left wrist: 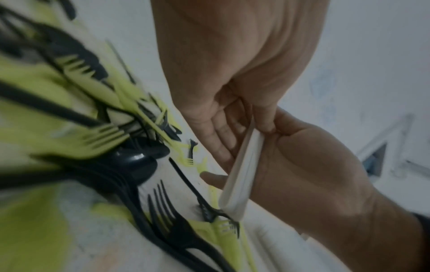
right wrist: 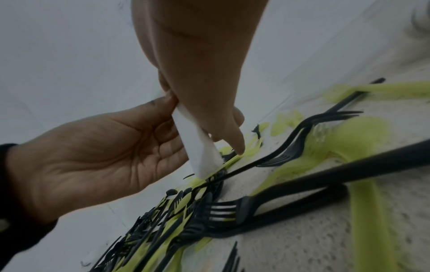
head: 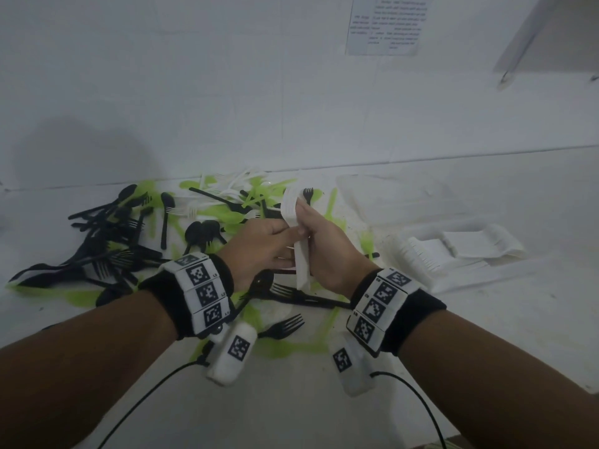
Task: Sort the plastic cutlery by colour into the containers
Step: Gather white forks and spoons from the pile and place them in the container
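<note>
White wall [head: 194,76] behind white table [head: 291,400]. Printed paper [head: 384,24] stuck on wall. Soft dim light.

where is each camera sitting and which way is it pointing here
Head: on the head, facing forward and down at the left hand and right hand holding a white cutlery stack; both forearms show.
Left wrist: along the left palm, toward the stack.
Right wrist: along the right hand, toward the stack.
Shared: all three show both hands, stack and black forks.

Glossy black plastic spoon [left wrist: 137,158]; matt white plastic cutlery [head: 299,254]; speckled rough tabletop [right wrist: 302,248]
</note>
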{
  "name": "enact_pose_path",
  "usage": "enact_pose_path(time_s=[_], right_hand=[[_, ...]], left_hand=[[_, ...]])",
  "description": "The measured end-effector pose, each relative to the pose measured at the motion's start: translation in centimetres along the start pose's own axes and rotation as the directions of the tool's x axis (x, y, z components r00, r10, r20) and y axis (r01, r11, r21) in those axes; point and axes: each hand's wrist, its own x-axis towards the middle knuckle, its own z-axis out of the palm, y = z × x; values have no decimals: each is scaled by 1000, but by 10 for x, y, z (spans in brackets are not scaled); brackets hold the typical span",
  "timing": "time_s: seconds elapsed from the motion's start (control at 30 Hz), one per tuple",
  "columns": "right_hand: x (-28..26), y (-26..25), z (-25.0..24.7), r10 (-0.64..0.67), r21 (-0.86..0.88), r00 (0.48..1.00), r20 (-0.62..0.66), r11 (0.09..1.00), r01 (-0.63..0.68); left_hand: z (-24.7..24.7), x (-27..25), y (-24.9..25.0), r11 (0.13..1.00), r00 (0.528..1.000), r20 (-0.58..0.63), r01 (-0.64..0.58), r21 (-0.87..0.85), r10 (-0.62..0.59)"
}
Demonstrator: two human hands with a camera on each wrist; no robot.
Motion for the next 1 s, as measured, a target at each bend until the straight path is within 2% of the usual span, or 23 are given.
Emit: enact_pose_path(time_s=[0.1,0.17,0.2,0.27,0.3,0.33,0.37,0.4,0.43,0.47,0.5,0.57,0.6,0.63,0.7,0.77,0.87,1.0], right_hand=[[-2,1,6,7,-49,1000,30,999,-6],[0,4,14,-30,-184,999,-30,983,24],[4,5,16,-77,-262,991,-105,964,47],[9,5,14,-271,-467,928,-254,875,128],[10,3,9,-399,-601,889,-223,774,197],[11,2,3,-491,-748,866,-96,610,262],[12,1,-5,-508,-857,857,90,399,326],[12,0,-11,-452,-904,855,254,202,376],[10,-2,-16,-368,-914,857,359,46,403],[6,-4,-19,-306,-912,862,405,-66,405],[2,-6,-22,-278,-906,863,423,-139,399],[-5,-10,-27,-298,-915,866,402,-171,365],[-10,-13,-29,-322,-927,870,374,-156,341],[-14,-16,-33,-342,-938,874,345,-147,313],[-21,-21,-40,-353,-955,889,292,-162,250],[-30,-24,-46,-360,-959,895,265,-200,203],[-40,-28,-59,-400,-964,889,224,-227,141],[-56,-39,-93,-445,-974,878,178,-208,92]], left_hand=[[-2,-1,-1,998,1000,12,-25,64,24],[-2,0,-2,995,1000,9,-14,94,14],[-2,1,-3,995,1000,-7,3,102,-2],[-8,3,0,983,999,-37,41,177,-35],[-14,4,2,959,998,-34,55,277,-47],[-20,3,5,916,998,-16,60,397,-59],[-27,2,9,860,997,18,54,508,-73],[-35,2,13,798,994,65,35,601,-92],[-41,0,18,737,984,124,9,676,-126],[-46,-2,22,665,968,182,-22,747,-172],[-52,-4,24,570,951,227,-68,819,-212],[-63,-6,24,350,939,281,-200,915,-200],[-69,-7,21,277,944,304,-260,925,-130],[-75,-7,17,243,945,323,-302,922,-49],[-79,-7,12,214,938,335,-346,914,85],[-76,-4,10,210,931,337,-361,909,142],[-60,4,16,237,901,405,-432,870,156],[-21,21,27,234,884,444,-466,853,144]])
